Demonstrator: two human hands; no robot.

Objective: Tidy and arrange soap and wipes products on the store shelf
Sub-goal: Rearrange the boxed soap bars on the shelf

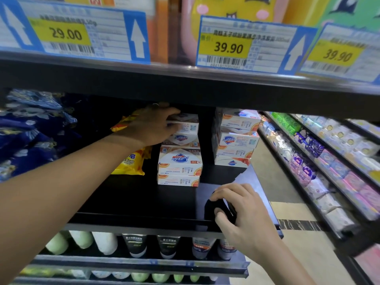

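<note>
Item: white-and-orange cardboard soap box (183,122), topmost of the middle stack on the black shelf (144,200). My left hand (152,128) grasped it; right hand (242,210) clutched a dark object (211,208). Step: squaring stack. Next, I judged: nudge box flush.

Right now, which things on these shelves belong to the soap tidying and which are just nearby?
Job: left hand gripping top soap box; soap stack; second soap stack; yellow soap packs.
Nearby: price tags; tubes below; right hand on shelf edge.
</note>
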